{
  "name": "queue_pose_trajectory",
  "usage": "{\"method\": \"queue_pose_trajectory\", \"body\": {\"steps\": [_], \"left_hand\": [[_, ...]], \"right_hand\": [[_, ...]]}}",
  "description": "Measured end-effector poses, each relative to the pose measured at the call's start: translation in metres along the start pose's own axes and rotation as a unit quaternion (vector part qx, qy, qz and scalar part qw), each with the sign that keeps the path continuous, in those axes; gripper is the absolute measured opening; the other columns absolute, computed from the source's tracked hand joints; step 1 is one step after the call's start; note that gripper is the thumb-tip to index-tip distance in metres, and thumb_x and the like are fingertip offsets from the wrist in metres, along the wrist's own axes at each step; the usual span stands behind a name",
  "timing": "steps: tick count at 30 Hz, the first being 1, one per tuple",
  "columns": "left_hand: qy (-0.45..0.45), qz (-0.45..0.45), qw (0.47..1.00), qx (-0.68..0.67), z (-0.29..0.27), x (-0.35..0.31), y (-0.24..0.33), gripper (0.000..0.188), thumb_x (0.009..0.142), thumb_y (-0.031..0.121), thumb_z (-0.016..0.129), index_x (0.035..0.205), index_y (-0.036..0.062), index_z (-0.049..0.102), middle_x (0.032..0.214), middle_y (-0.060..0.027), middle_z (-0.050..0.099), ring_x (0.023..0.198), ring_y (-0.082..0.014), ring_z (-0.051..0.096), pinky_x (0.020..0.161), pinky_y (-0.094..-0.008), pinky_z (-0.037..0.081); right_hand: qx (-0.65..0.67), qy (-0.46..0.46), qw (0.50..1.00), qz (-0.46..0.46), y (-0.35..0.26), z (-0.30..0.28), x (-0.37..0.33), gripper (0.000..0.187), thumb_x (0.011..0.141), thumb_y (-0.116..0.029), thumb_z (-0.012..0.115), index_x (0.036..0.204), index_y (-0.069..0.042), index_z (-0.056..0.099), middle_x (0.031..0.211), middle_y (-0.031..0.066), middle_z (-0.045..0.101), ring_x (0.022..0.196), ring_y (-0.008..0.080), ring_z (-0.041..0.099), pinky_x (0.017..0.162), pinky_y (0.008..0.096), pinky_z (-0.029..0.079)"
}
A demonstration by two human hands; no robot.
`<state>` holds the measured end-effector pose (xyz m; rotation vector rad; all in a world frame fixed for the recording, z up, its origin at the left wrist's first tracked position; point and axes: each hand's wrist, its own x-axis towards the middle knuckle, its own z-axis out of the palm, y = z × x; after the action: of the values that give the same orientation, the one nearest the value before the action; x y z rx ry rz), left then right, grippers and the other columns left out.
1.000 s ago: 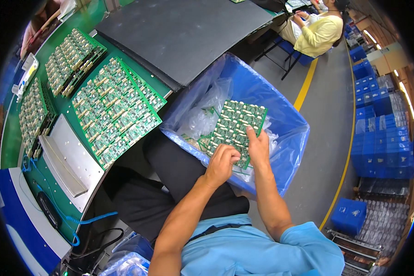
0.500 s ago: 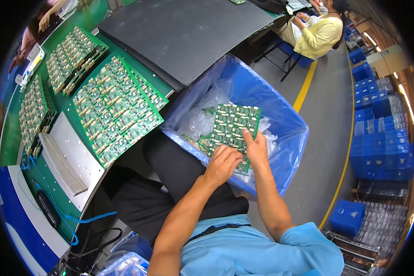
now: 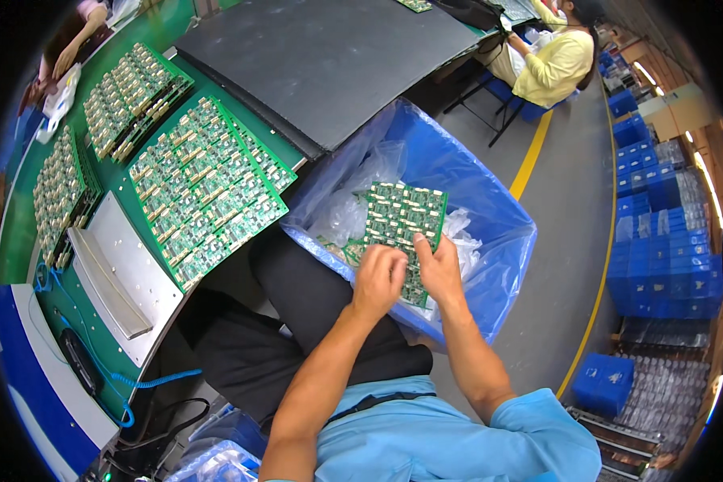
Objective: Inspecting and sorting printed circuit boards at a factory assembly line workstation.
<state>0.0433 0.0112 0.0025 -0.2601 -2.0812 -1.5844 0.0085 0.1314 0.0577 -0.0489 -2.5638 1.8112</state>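
Observation:
A green circuit board panel point(image 3: 406, 213), covered with rows of small cream connectors and chips, is held tilted over a blue bin point(image 3: 506, 193) lined with clear plastic. My right hand point(image 3: 442, 271) grips the panel's right edge, thumb on its face and fingers behind. Against the panel's lower left side, my left hand point(image 3: 377, 279) is closed with curled fingers; whatever is in them, if anything, is hidden. Crumpled clear plastic bags point(image 3: 341, 215) and some green board pieces lie inside the bin under the panel.
On the green table point(image 3: 120, 189) at left stand stacks of similar panels point(image 3: 209, 193). A metal plate point(image 3: 128, 281) and a coiled blue cord point(image 3: 157, 379) are nearer. A black mat point(image 3: 321, 64) overhangs the bin. A seated co-worker point(image 3: 558, 68) is at far right; blue crates point(image 3: 667, 273) line the aisle.
The panel and my right hand have shifted slightly left. My left hand has curled tighter and moved a little left and up. At the far left, a co-worker's hand has moved.

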Motion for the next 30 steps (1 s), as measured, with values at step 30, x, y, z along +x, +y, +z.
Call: {"method": "queue_pose_trajectory", "body": {"steps": [30], "left_hand": [[-0.166,0.055,0.982,-0.065,-0.006,0.002,0.006,0.014,0.074,0.004,0.075,0.086,0.0087,0.069,0.091,-0.0059,0.060,0.088,-0.0260,0.059,0.078,-0.0368,0.047]], "right_hand": [[0.148,0.005,0.983,0.111,0.004,-0.027,0.006,0.022,0.097,-0.014,0.056,0.111,0.002,0.063,0.099,0.0050,0.068,0.083,0.0098,0.060,0.075,0.0271,0.049]]}}
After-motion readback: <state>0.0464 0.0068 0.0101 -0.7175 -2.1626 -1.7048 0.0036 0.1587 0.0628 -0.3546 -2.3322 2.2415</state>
